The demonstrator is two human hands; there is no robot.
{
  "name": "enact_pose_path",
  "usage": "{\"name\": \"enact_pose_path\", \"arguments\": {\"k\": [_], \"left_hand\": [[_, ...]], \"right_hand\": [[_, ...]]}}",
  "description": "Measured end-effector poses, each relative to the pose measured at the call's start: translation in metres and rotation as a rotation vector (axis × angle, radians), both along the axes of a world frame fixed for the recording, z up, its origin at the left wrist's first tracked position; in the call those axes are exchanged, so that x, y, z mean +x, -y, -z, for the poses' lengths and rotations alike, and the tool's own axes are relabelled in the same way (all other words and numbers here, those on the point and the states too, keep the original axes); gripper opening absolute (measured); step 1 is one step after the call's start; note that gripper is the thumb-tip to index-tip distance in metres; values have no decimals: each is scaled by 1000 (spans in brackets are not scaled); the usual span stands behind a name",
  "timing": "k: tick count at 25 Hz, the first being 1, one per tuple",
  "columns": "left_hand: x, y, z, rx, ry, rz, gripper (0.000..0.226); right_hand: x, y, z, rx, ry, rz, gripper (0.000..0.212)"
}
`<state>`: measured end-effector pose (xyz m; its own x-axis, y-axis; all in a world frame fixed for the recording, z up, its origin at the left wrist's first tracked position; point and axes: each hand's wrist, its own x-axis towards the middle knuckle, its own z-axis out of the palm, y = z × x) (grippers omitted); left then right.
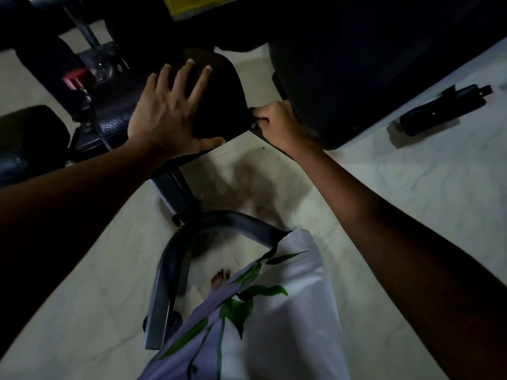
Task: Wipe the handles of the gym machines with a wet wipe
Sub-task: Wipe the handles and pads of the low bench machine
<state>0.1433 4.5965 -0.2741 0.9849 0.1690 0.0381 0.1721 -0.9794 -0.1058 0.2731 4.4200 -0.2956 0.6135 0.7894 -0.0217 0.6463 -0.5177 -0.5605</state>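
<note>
At the upper centre of the frame we find a black padded seat (pixel 219 105) of a gym machine, dim and short on detail. The left hand (pixel 167 113) lies flat on top of it, fingers straight and spread, thumb along the near edge — pressing, not gripping. Just to the right, at the seat's right edge, the right hand (pixel 274 123) is curled into a closed fist around something at the edge of the padding; we cannot tell what it holds, and no wet wipe can be made out in this light. Below the seat a grey post (pixel 175 193) runs down to a curved grey base tube (pixel 175 259) resting on the pale tiled floor (pixel 411 193). At the bottom centre we note the person's light garment with green leaves (pixel 269 311) and a bare foot (pixel 219 278) beside the base tube. To the right of the closed hand stands a large dark machine body (pixel 370 64), and at the far right of the frame a black strapped pedal (pixel 441 108) lies apart on the floor. At the left edge sit further black pads (pixel 30 138); a red knob (pixel 72 78) shows at the upper left, on the dark frame.
</note>
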Motion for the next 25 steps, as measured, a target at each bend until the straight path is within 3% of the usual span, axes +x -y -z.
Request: {"name": "enact_pose_path", "arguments": {"k": [5, 11, 18, 22, 25], "left_hand": [[-1, 0, -1, -4, 9, -4, 110], [0, 1, -3, -18, 17, 3, 110], [0, 2, -3, -24, 18, 1, 110], [0, 2, -2, -33, 21, 9, 110], [-1, 1, -2, -35, 22, 11, 110]], "right_hand": [[10, 11, -2, 8, -151, 1, 25], [23, 72, -23, -142, -396, 102, 29], [26, 4, -2, -119, -351, 189, 24], [29, 37, -8, -123, -553, 217, 30], [30, 69, -19, -148, -601, 189, 32]]}}
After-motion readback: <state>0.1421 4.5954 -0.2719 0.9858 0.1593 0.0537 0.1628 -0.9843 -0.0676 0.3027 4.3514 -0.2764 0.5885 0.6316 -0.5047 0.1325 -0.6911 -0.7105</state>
